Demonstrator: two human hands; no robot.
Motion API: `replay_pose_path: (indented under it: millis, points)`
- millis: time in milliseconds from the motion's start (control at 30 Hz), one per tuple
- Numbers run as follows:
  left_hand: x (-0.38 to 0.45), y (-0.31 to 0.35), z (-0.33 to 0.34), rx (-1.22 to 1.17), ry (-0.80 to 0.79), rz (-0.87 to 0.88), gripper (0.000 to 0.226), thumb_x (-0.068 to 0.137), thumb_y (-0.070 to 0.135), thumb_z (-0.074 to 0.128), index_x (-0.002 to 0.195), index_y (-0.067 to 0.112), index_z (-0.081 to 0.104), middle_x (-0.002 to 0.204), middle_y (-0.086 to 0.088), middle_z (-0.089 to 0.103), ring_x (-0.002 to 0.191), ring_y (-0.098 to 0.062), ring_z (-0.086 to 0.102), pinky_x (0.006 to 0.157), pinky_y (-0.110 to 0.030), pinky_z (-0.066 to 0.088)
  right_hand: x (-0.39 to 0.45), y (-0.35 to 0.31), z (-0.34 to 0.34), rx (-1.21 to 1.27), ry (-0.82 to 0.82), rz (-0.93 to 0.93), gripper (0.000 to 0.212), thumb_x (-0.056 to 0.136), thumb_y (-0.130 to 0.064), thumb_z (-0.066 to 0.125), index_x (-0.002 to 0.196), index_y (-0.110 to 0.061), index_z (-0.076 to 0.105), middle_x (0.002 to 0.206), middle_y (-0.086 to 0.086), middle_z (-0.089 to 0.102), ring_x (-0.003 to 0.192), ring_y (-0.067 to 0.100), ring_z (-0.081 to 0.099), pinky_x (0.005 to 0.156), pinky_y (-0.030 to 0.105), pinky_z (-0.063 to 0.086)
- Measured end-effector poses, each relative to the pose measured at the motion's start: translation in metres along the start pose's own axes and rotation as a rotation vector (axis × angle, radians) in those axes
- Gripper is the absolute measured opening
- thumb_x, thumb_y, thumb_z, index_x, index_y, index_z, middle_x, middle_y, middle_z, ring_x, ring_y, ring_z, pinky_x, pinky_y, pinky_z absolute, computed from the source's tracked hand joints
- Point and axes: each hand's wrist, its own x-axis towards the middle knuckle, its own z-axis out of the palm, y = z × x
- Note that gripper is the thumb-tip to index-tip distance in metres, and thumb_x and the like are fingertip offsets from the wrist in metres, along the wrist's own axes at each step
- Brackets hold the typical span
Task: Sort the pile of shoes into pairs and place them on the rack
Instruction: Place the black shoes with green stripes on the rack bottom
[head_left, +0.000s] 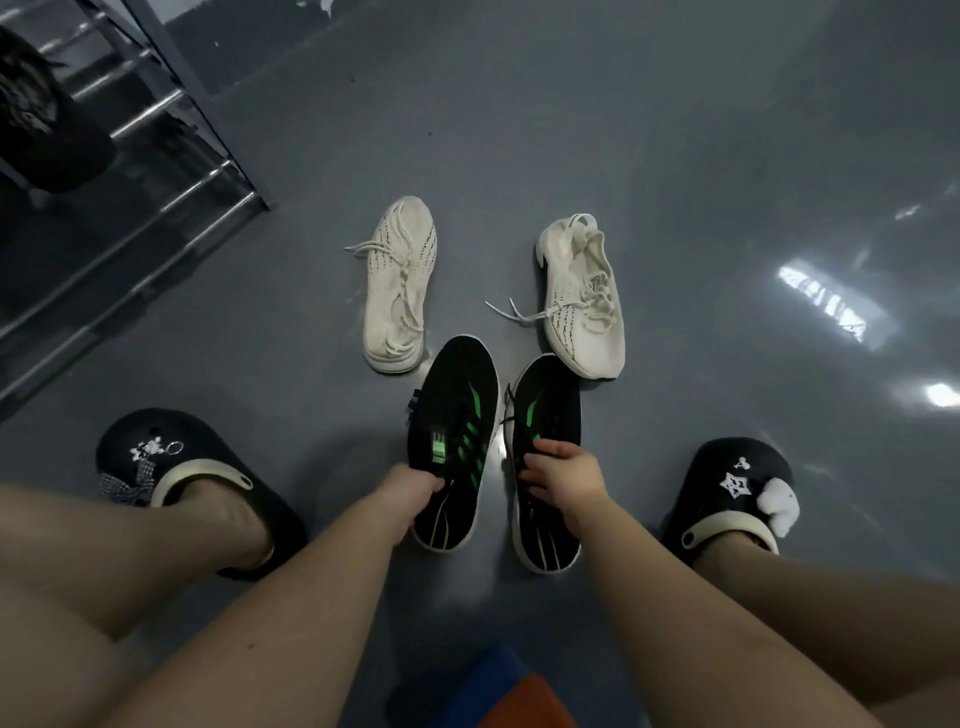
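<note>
While both arms reach down the middle of the frame, each hand holds one black shoe with green stripes. The left black shoe (453, 441) runs lengthwise up the frame, its toe toward the upper right and its heel toward the bottom, tilted a little so the side stripes face the camera. The right black shoe (545, 457) lies just beside it, its long axis nearly parallel, toe up the frame and heel toward the bottom edge. Whether either sole rests on the floor cannot be told.

Above them, in the centre of the frame, two cream shoes lie on the floor, apart from each other. The left cream shoe (400, 283) points its toe up the frame and its heel down, with loose laces spilling to the left. The right cream shoe (582, 293) points the other way, heel at the top and toe at the lower right, close to the toe of the right black shoe.

The floor (675, 156) is smooth, grey and glossy, with bright reflections at the right edge. A metal rack (156, 156) with bars fills the upper left corner; a dark thing sits on it, too blurred to name. The person's feet wear black clogs, one at lower left (187, 478), one at lower right (727, 493).

The left hand (410, 486) has its fingers curled around the collar of the left black shoe. The right hand (563, 475) grips the right black shoe near its laces, fingers bent over the top.
</note>
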Motion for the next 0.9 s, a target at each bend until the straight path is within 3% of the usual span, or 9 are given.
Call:
replay_pose_path:
  millis: [100,167,267,400,533,633,700,833,900]
  points:
    - [-0.001,0.007,0.010,0.081,0.205,0.160,0.056,0.080,0.016,0.060,0.134,0.010,0.043,0.129,-0.012,0.054,0.118,-0.033,0.053,0.102,-0.041,0.043,0.003,0.002,-0.014,0.045,0.127,-0.016,0.033,0.087,-0.003,0.058,0.119,-0.006,0.057,0.075,0.004,0.060,0.076,0.020,0.059,0.081,0.035,0.053]
    - [-0.008,0.012,0.016,0.414,0.328,0.403,0.061,0.078,0.020,0.059,0.137,0.019,0.041,0.139,-0.007,0.044,0.128,-0.028,0.042,0.110,-0.041,0.035,0.004,0.005,-0.026,0.058,0.189,-0.030,0.028,0.087,-0.004,0.058,0.115,-0.006,0.058,0.070,0.003,0.057,0.064,0.016,0.055,0.067,0.029,0.050]
    - [-0.023,0.018,0.038,0.642,0.187,0.610,0.045,0.089,0.015,0.053,0.134,0.019,0.047,0.141,-0.002,0.041,0.131,-0.021,0.039,0.111,-0.033,0.033,0.006,0.014,-0.041,0.039,0.235,-0.013,0.026,0.086,-0.009,0.062,0.111,-0.003,0.059,0.069,0.002,0.057,0.059,0.014,0.052,0.058,0.025,0.045]
    - [-0.032,0.014,0.067,0.435,-0.139,0.327,0.049,0.092,0.014,0.054,0.139,0.012,0.041,0.140,-0.006,0.045,0.127,-0.022,0.046,0.105,-0.031,0.037,0.008,0.026,-0.055,-0.031,0.198,0.013,0.037,0.083,-0.013,0.067,0.118,-0.006,0.058,0.085,0.000,0.060,0.067,0.012,0.056,0.059,0.020,0.043]
    - [-0.030,0.004,0.080,0.251,-0.230,0.096,0.041,0.095,0.001,0.043,0.136,0.006,0.044,0.124,-0.010,0.053,0.120,-0.026,0.047,0.099,-0.033,0.036,0.009,0.037,-0.055,-0.025,0.070,0.086,0.049,0.089,-0.010,0.061,0.136,-0.006,0.046,0.131,0.009,0.055,0.116,0.026,0.056,0.086,0.026,0.045]
    - [-0.019,-0.004,0.084,0.152,-0.274,-0.009,0.046,0.094,-0.003,0.041,0.138,0.012,0.043,0.135,-0.004,0.050,0.131,-0.024,0.042,0.108,-0.039,0.030,0.010,0.043,-0.051,0.034,-0.062,0.172,0.037,0.093,-0.005,0.053,0.130,-0.005,0.051,0.107,0.007,0.065,0.088,0.017,0.063,0.061,0.012,0.049]
    - [-0.012,-0.009,0.089,0.116,-0.295,-0.036,0.045,0.093,-0.004,0.042,0.134,0.012,0.047,0.137,-0.004,0.052,0.130,-0.024,0.044,0.109,-0.040,0.030,0.011,0.043,-0.053,0.028,-0.083,0.197,0.030,0.095,-0.003,0.049,0.124,-0.005,0.056,0.097,0.005,0.063,0.071,0.008,0.056,0.045,0.013,0.041]
    - [-0.013,-0.005,0.092,0.101,-0.291,-0.030,0.037,0.092,-0.001,0.047,0.128,0.006,0.053,0.127,-0.011,0.060,0.118,-0.025,0.055,0.100,-0.036,0.040,0.013,0.042,-0.059,0.049,-0.093,0.189,0.032,0.093,-0.001,0.052,0.125,-0.003,0.055,0.118,0.012,0.063,0.085,0.018,0.062,0.062,0.021,0.043]
    - [-0.017,-0.001,0.090,0.120,-0.308,-0.006,0.028,0.093,0.004,0.051,0.120,0.007,0.056,0.115,-0.008,0.065,0.101,-0.021,0.061,0.090,-0.035,0.044,0.010,0.038,-0.062,0.060,-0.101,0.191,0.033,0.092,-0.002,0.054,0.125,-0.005,0.056,0.115,0.013,0.064,0.079,0.016,0.061,0.058,0.020,0.041]
